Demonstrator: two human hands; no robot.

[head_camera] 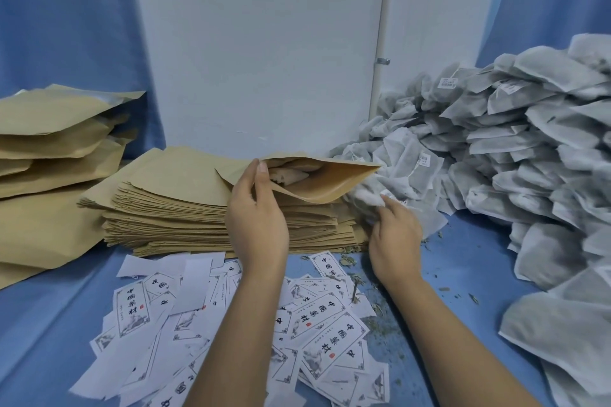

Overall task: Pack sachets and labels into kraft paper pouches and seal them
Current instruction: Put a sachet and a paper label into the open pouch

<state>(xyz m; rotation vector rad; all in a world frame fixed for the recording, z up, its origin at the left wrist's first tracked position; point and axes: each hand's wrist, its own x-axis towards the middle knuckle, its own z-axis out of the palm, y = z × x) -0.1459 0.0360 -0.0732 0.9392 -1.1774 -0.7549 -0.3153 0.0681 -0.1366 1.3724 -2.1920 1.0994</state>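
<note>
Since the sachet pile [529, 142] sits right beside the pouch stack [185, 211], keep the open pouch [324, 185] gaping above it. Left grip [256, 211] pinches its rim, right grip [395, 231] curls round one sachet [365, 201] near the mouth. I'd feed it corner first.

Counts, placed against the one stack of flat pouches [172, 208], whose sheets are too many to count. One open pouch [317, 182] above its right end. Two hands: the left hand [256, 221] in front of it, the right hand [395, 235] just right of it. One blurred sachet [367, 200] at the right hand's fingers. One heap of sachets [529, 149] to its right, uncountable. One pile of filled pouches [56, 149] to its left, at least four. One scatter of labels [231, 324] in front, too many to count.
</note>
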